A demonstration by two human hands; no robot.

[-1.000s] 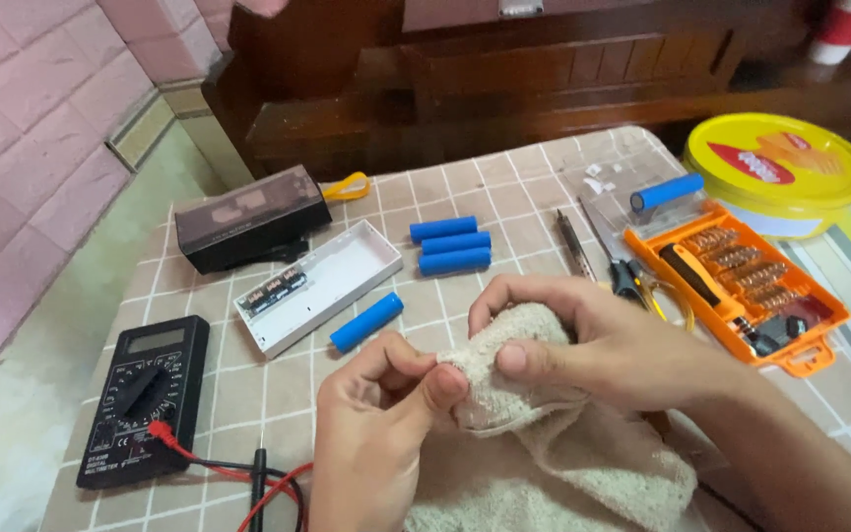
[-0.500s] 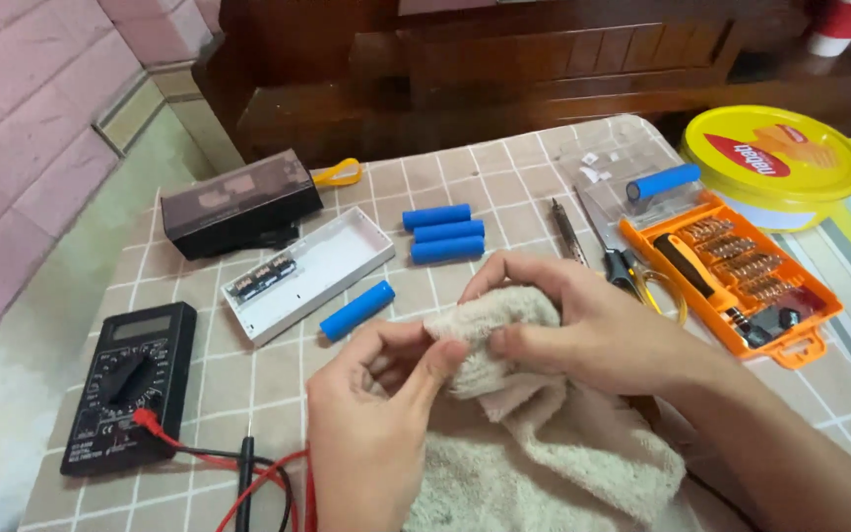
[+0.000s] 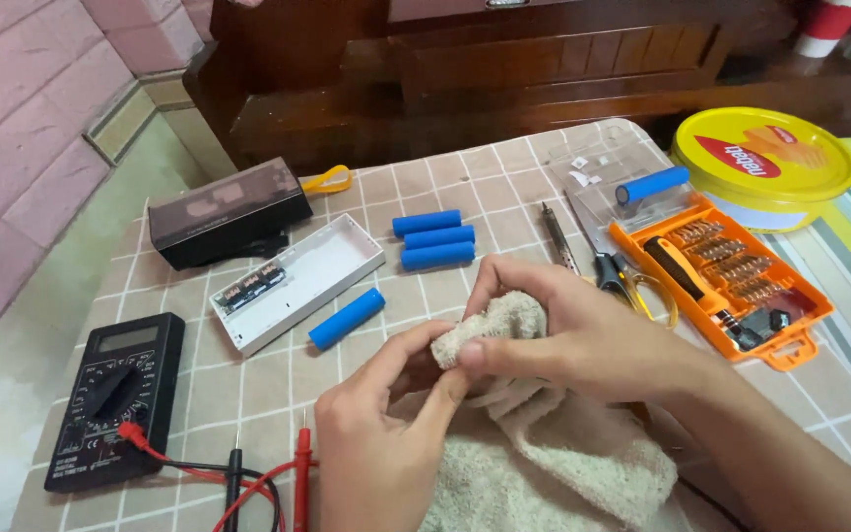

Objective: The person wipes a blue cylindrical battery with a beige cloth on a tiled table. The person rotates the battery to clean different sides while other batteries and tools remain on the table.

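**Both hands bunch a soft towel above the chequered worktop**

The left hand (image 3: 381, 433) and the right hand (image 3: 563, 330) meet over a beige, looped terry-cloth towel (image 3: 544, 458), which lies heaped at the near edge of the worktop (image 3: 504, 187), a table under a beige cloth with a white grid. The right hand's grip is pressed together on a bunched-up knob of the cloth, thumb on the near side and fingers curled over the top. The left hand's grip is also pinched, thumb and forefinger closing on the same knob from below; whether something small sits wrapped inside the fold cannot be told.

By its look the towel should handle as light, limp and grippy: it will sag wherever it is unsupported and fold rather than slip, so a gathered pinch like this one suits it better than a flat hold. It is not fragile. Its bulk runs from the raised knob at the fingers down and right toward the near edge, so its long axis lies roughly diagonal, with the bunched end pointing up and away from the person.

Just beyond the hands lies a single blue cylindrical battery cell (image 3: 347, 318), slanted, beside an open white plastic battery case (image 3: 297, 281). Three more blue cells (image 3: 434, 239) lie side by side further back. A black digital multimeter (image 3: 115, 399) sits at the left, and an orange plastic screwdriver-bit kit (image 3: 731, 276) at the right.
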